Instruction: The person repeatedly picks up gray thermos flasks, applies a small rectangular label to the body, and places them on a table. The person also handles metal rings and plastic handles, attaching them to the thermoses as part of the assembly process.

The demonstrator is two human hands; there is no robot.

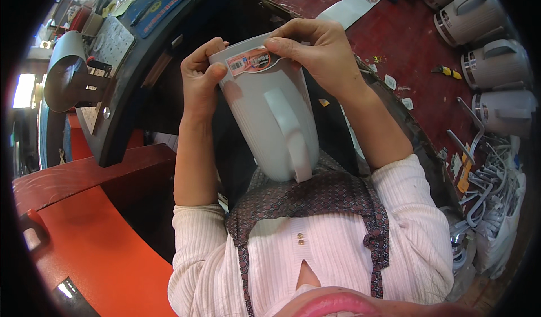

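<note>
A pale grey plastic pitcher (248,114) lies tilted in front of my body, its rim pointing away and its base near my patterned apron (315,196). Its handle (282,114) faces up. Just under the rim sits a red and white label (249,62). My left hand (200,72) grips the pitcher at the left of the rim, with the thumb at the label's left end. At the right, my right hand (324,49) is closed over the rim, its thumb pressing the label's right end; its fingertips are partly hidden.
Similar pitchers (468,18) stand along the right side of a dark red table (397,41). A yellow utility knife (448,72), a white sheet (352,7) and small stickers lie there. Bent metal rods (484,187) fill the lower right. An orange surface (96,249) is at lower left.
</note>
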